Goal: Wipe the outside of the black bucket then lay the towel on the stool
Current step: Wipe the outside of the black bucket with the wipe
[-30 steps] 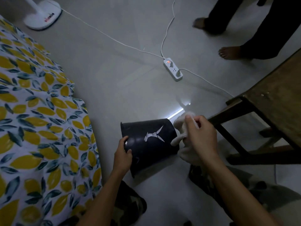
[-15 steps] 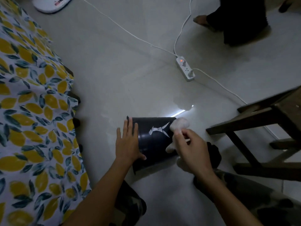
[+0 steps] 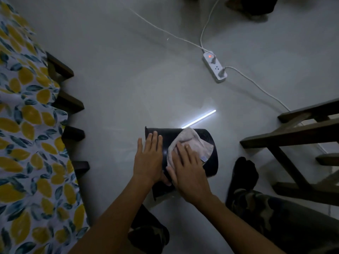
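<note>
The black bucket [image 3: 211, 158] lies on its side on the grey floor, its open rim to the left. A pale towel [image 3: 192, 142] is spread over its upper side. My right hand [image 3: 187, 171] presses flat on the towel, fingers extended. Flat against the bucket's left part near the rim rests my left hand [image 3: 148, 158], fingers spread, steadying it. The wooden stool [image 3: 300, 138] stands to the right; only its legs and rungs show, and its seat is out of frame.
A bed with a lemon-print sheet [image 3: 27, 143] and dark wooden slats runs along the left. A white power strip [image 3: 215, 67] with cables lies on the floor beyond the bucket. Another person's foot [image 3: 244, 6] is at the top right. My knees are below.
The towel, bunched at the bucket's base end before, now lies spread over its side under my flat right hand. My left hand stays flat near the rim. The view has tilted downward.
</note>
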`<state>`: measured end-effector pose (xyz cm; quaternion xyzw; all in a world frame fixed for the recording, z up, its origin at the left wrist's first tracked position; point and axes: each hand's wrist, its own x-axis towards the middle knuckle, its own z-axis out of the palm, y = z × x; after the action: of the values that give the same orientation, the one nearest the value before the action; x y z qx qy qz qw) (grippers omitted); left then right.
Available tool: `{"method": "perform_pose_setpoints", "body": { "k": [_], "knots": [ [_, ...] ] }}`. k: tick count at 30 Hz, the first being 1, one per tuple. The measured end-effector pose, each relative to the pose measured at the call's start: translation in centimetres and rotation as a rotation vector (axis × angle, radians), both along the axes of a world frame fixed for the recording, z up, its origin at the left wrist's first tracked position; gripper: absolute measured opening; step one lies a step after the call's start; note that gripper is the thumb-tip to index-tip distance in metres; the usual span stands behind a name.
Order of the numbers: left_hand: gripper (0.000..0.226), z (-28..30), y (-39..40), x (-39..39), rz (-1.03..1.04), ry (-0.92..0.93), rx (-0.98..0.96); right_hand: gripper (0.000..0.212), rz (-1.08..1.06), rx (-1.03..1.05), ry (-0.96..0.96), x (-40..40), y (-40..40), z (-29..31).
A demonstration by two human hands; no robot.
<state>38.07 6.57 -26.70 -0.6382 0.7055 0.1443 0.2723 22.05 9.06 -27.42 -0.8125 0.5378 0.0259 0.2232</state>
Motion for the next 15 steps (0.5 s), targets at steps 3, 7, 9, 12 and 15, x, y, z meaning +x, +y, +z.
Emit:
{"method": "perform_pose_setpoints", "body": {
  "k": [3,7,9,12,15],
  "knots": [
    [0.161,-0.3,0.2,0.1,0.0,0.03,-0.01,0.066,0.053,-0.009,-0.017,0.6,-0.5,-1.6],
    [0.162,-0.7,0.4,0.3,0.048,0.089,0.011,0.068,0.087,0.015,-0.05,1.5,-2.1,-3.5],
    [0.163,-0.6,0.2,0.4,0.059,0.109,0.023,0.069,0.09,0.025,-0.067,1.5,-3.0,-4.0],
    [0.163,-0.5,0.0,0.8,0.061,0.12,0.036,0.065,0.022,0.013,-0.104,0.9,-4.5,-4.5],
    [0.165,-0.4,-0.3,0.9,0.076,0.118,0.043,0.059,-0.174,-0.016,-0.076,-0.6,-6.5,-5.2]
  ]
}}
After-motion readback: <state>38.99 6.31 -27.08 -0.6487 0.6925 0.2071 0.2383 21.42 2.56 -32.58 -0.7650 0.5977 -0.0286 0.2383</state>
